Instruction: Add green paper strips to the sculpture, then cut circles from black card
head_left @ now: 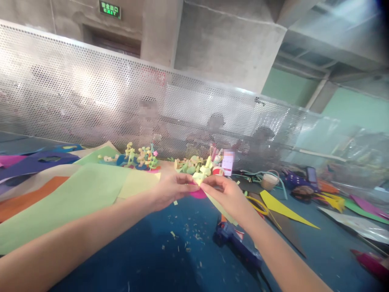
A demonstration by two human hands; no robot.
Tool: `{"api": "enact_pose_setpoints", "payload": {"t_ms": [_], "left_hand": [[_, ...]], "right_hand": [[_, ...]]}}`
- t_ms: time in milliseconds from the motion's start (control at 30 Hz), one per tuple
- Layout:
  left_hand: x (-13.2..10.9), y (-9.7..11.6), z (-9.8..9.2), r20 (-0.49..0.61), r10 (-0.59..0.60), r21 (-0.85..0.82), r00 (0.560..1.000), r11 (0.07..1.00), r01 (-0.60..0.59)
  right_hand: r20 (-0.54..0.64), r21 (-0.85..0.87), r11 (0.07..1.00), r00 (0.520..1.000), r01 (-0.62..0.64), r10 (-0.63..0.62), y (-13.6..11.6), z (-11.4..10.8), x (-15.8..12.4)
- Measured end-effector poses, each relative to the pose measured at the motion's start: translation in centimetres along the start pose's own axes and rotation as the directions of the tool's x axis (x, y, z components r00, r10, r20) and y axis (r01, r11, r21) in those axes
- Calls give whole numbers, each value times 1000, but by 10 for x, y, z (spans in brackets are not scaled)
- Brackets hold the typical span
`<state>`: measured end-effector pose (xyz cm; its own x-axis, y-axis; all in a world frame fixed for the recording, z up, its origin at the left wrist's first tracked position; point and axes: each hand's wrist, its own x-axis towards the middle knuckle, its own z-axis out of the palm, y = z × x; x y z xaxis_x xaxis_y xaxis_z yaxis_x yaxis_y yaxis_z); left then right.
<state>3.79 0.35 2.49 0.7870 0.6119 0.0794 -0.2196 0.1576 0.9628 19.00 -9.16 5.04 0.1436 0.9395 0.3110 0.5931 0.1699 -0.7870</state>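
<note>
Both hands meet at the middle of the view around a small pale yellow craft figure (200,177), which looks like cut foam or felt. My left hand (173,187) pinches its left side between thumb and fingers. On the other side, my right hand (226,194) pinches the figure's lower right edge. A pale yellow-green strip (221,207) lies partly hidden beneath the right hand. Just behind the fingertips shows a bright pink round piece (199,194). A dark blue glue gun (238,242) rests on the table below my right wrist.
Large coloured sheets (79,194) overlap on the left. Several small finished-looking figures (139,156) stand at the back, near a phone (227,163). Yellow offcuts (285,209), a cup (270,180) and cables lie right. Scraps dot the blue table (146,259). A perforated metal screen (106,93) rises behind.
</note>
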Motion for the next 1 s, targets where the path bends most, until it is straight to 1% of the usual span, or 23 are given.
{"api": "enact_pose_setpoints", "payload": {"t_ms": [100,233,400,500,567,667,733,867,933,1000], "left_hand": [[2,1,-9,53,-33,-71,998,997,37],[5,0,-15,67,-69,-117,995,990,77],[4,0,-15,56,-75,-80,996,994,79],[3,0,-14,55,-72,-74,996,994,76],[3,0,-13,24,-81,-98,996,992,83],[3,1,-11,-35,-98,-100,995,990,94],[3,0,-10,-42,-101,-82,994,992,98],[3,-2,-10,-6,-83,-27,997,996,83],[3,-2,-11,35,-68,10,997,998,68],[2,-2,-10,49,-67,37,997,997,66]], "right_hand": [[19,18,999,999,33,-33,-5,-3,-1],[2,-40,997,998,65,-65,-7,-7,-5],[-18,-140,986,995,92,-96,-7,-9,-9],[21,-150,983,994,105,-103,-7,-13,-13],[52,-186,975,992,125,-117,-7,-15,-18],[82,-275,951,989,142,-124,-10,-18,-27],[87,-345,928,990,139,-116,-12,-19,-31],[104,-483,857,984,179,-147,-13,-21,-34],[126,-505,834,975,221,-183,-12,-23,-34],[160,-502,820,961,276,-225,-10,-24,-34]]}}
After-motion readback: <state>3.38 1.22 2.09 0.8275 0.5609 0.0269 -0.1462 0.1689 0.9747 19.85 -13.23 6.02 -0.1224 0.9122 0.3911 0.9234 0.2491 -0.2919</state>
